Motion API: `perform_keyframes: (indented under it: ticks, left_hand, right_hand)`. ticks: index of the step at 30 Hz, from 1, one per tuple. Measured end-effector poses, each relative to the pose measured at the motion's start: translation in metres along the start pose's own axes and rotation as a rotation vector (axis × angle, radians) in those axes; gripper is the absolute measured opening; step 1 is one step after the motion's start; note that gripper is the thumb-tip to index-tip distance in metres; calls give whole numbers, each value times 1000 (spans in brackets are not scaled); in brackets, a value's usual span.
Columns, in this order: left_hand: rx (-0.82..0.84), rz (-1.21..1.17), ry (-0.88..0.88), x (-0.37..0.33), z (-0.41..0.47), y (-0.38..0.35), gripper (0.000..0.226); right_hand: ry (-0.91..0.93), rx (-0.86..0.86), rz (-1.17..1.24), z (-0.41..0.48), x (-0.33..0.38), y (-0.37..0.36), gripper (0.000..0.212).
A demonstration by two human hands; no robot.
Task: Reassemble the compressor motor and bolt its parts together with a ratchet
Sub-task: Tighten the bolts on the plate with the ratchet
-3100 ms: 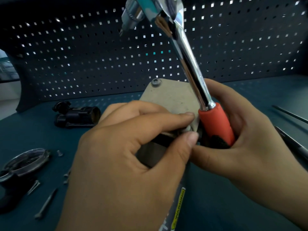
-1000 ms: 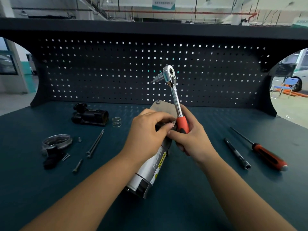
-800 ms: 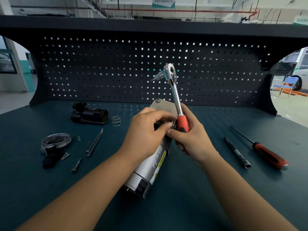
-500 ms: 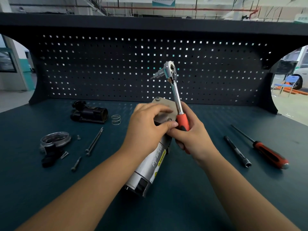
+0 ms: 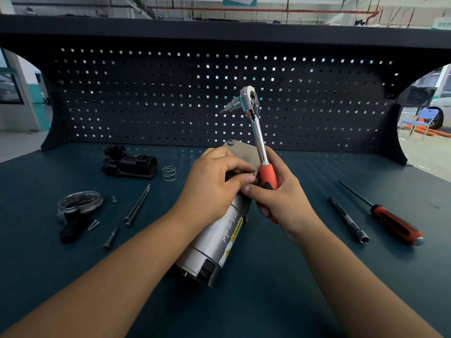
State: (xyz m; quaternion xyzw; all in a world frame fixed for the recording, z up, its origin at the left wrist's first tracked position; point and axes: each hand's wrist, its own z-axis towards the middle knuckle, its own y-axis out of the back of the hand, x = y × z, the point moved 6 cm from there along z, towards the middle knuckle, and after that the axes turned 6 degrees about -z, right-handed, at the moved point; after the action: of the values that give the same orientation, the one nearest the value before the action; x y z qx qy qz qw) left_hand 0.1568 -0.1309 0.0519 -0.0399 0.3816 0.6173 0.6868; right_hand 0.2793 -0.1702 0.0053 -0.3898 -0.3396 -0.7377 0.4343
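hands meet at mid-bench over the compressor motor point(image 5: 217, 242), which lies on its side with its end plate point(image 5: 244, 154) raised toward the pegboard; at left, black housing point(image 5: 129, 163), spring point(image 5: 169, 173), long bolts point(image 5: 138, 206) and round cover point(image 5: 80, 202) lie spread apart, probably laid out for refitting; left hand point(image 5: 214, 181) curls over the motor's plated end, fingertips pinching at the plate edge, seemingly to steady or seat a part that is hidden; right hand point(image 5: 280, 198) grips the ratchet point(image 5: 258, 140) by its orange handle, head upright and engaging no bolt, apparently parked while the fingers work; at right, extension bar point(image 5: 349, 219) and screwdriver point(image 5: 390, 220) rest apart from the work
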Motion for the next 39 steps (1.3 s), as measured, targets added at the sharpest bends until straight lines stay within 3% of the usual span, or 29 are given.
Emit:
perform_keyframes:
  ticks: [6,11,14,18,30,36,39]
  left_hand:
    - [57,67,-67,-4,1,-2,15]
    - [135,40,-20,3,1,-1,19]
    - [28,-20,52,10,-1,3,27]
    - [-80,-33,64,8,-1,4,12]
    - [66,5,-25,4,4,5,9]
    - [-46,-14,103,7,3,-2,19]
    - [-23,-21,92,7,5,-3,12]
  right_hand:
    - [1,0,13,1,-1,-1,73]
    - [8,16,5,1,-1,0,71]
    - [16,22,-1,1,-1,0,70]
    - [-2,11,10,1,-3,0,72]
    - [-18,-1,15,1,-2,0,73]
    - [-8,3,3,0,2,0,71]
    - [-29,0,13,0,0,-1,74]
